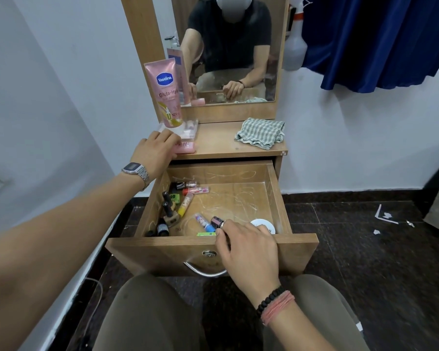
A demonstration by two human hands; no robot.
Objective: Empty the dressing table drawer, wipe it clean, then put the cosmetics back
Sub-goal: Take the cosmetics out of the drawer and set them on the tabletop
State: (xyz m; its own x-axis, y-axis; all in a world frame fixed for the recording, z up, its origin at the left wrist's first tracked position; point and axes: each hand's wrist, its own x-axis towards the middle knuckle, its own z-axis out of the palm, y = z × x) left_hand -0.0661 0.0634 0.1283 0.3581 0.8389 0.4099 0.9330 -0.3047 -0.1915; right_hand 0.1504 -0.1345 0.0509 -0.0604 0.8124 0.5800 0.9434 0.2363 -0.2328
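At frame centre, drawer (276, 198) pulled open, cosmetics (178, 201) clustered in its left half. Right hand (246, 252) over front edge, fingers pinching pink tube (217, 221). Left hand (155, 150) flat on tabletop (218, 140), fingers relaxed, touching pink case (186, 148). Cloth (261, 133) upper right of tabletop.

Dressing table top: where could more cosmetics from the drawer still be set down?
Bare wood lies between the pink items under the left hand and the checked cloth. The top's left end is crowded around the Vaseline tube. In the drawer, the far right floor is bare.
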